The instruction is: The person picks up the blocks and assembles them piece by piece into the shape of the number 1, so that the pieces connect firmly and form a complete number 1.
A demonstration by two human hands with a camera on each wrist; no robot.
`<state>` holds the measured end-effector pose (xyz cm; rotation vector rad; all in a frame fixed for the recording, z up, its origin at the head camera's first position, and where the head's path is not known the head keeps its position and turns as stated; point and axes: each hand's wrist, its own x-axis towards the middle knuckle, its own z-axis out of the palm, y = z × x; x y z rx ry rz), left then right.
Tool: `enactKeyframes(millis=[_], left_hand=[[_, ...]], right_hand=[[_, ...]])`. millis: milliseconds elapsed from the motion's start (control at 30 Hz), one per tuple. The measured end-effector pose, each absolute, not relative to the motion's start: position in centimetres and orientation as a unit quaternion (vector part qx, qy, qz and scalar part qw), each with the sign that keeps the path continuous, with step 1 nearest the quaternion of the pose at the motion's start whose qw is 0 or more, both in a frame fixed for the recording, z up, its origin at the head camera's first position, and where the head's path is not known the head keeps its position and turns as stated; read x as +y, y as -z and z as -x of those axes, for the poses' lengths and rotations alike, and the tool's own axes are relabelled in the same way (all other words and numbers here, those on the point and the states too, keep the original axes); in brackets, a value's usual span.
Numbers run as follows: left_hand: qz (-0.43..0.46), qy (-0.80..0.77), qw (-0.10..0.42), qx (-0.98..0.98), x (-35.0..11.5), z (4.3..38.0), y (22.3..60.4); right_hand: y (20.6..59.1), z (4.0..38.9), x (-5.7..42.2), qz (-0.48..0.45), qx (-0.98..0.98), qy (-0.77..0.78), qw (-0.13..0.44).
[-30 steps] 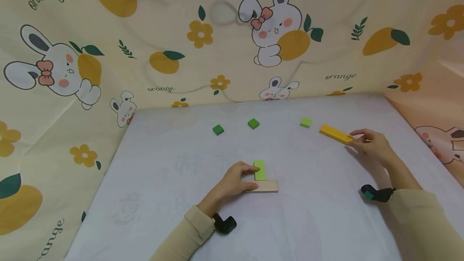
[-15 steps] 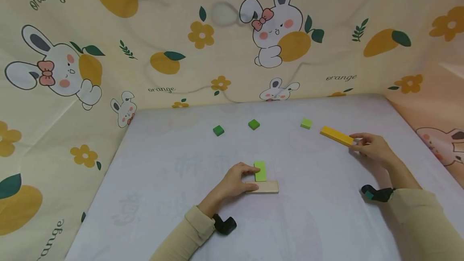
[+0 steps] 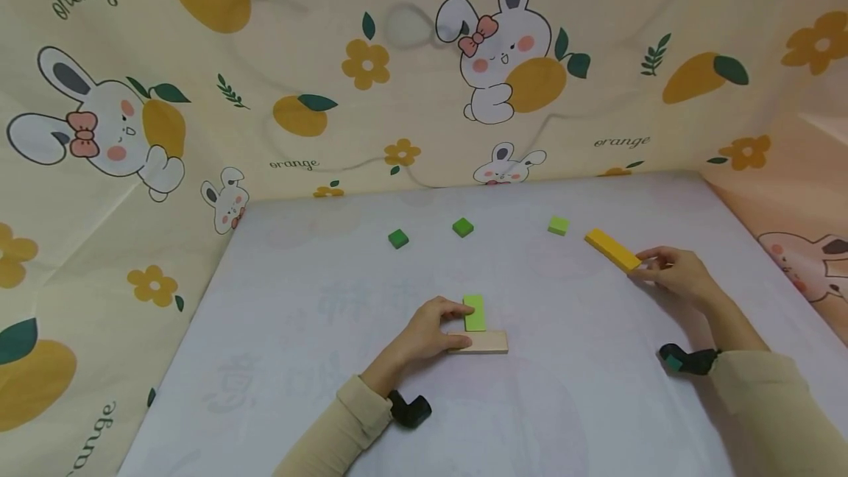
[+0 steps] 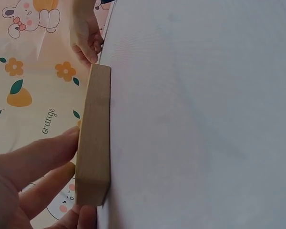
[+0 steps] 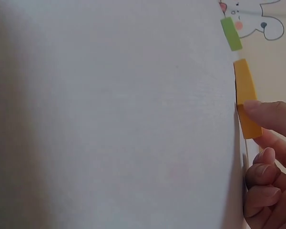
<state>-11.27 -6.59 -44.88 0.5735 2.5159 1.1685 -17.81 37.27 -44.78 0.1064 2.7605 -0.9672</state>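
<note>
On the left side my left hand lies around two blocks. Its thumb presses the pale wooden block, and a fingertip touches the upright light green block, whose end meets the wooden one. The wooden block fills the middle of the left wrist view, where the light green one is hidden. At the right, my right hand pinches the near end of a long yellow block between thumb and finger. The right wrist view shows the thumb on the yellow block, its other fingers curled below.
Two dark green blocks, one left and one nearer the middle, lie toward the back of the white table. A small light green block sits just left of the yellow block. A printed cloth rises behind.
The yellow block's near end has swung slightly left and toward me, with the right hand moving along. My left hand and its two blocks stay in place.
</note>
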Motion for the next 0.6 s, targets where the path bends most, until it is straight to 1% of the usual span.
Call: enactKeyframes(millis=[200,500,600], left_hand=[[-0.196,-0.408,0.155,0.878,-6.6,11.4,44.9],[-0.197,-0.413,0.154,0.876,-6.6,11.4,44.8],[-0.197,-0.414,0.154,0.875,-6.6,11.5,44.8]], right_hand=[[44.7,17.6,36.6,-0.032,0.938,0.327,0.112],[44.1,17.8,36.1,0.024,0.932,0.320,0.166],[44.0,18.1,36.5,0.041,0.925,0.334,0.174]])
